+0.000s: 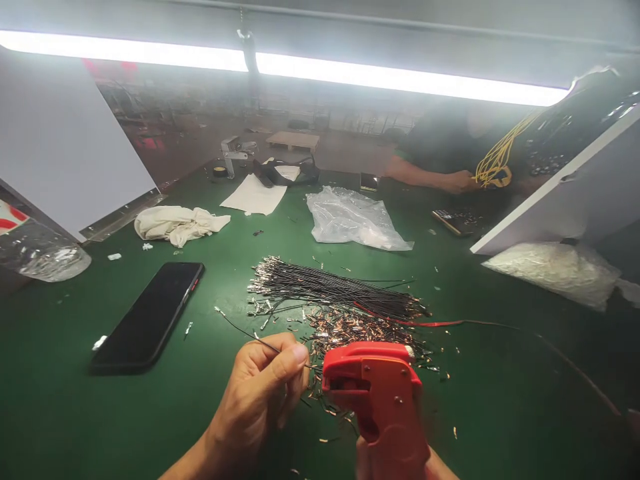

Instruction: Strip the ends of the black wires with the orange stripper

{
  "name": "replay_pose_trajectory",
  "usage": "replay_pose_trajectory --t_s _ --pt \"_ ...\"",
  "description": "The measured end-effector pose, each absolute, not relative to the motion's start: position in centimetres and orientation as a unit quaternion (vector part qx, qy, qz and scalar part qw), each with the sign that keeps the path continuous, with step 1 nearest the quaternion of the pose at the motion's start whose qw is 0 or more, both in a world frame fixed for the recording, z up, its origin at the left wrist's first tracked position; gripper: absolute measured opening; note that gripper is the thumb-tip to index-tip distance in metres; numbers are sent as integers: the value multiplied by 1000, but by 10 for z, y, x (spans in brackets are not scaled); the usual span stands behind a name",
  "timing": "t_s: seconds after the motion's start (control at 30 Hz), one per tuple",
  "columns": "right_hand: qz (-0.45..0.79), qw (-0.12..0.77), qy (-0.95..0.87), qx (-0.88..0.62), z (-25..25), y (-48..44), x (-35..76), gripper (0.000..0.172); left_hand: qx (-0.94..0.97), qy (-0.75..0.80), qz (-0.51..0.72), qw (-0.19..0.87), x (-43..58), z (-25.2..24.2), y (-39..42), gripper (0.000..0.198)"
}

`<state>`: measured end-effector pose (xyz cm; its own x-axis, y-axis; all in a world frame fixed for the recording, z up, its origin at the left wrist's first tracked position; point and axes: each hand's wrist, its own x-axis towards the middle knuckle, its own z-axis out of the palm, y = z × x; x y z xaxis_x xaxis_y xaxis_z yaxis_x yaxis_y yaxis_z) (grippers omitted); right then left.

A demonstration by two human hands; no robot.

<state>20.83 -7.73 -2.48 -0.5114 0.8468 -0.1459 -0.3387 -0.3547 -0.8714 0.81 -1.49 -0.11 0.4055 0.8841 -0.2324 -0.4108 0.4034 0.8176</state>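
Note:
My left hand point(267, 380) pinches a thin black wire point(247, 333) between thumb and forefinger. A small metal terminal sits on the wire's far left end, and its other end points at the jaws of a red wire stripper point(390, 400). Whether the wire end is inside the jaws, I cannot tell. My right hand point(363, 457), mostly hidden behind the tool, is wrapped round the stripper's handle. Beyond both hands lies a bundle of black wires point(330, 283) with metal terminals at its left end. Many short copper and black offcuts point(350, 328) are scattered in front of the bundle.
A black phone point(150, 317) lies left on the green table point(200, 413). Farther back are a white cloth point(180, 223), paper point(255, 193) and a clear plastic bag point(355, 217). White panels stand at both sides. Across the table, a person's hand point(457, 181) holds yellow wires point(503, 157).

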Motion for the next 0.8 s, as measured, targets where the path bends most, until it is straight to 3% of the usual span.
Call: replay_pose_trajectory --t_s 0.43,0.73,0.8 --pt "750 401 -402 -339 -83 -44 184 28 358 361 424 750 9 3 -16 48" --pt "722 423 -417 -355 -75 -79 200 24 323 371 416 765 11 4 -15 53" --pt "710 433 -427 -356 -72 -87 200 30 328 362 414 768 9 2 -12 52"
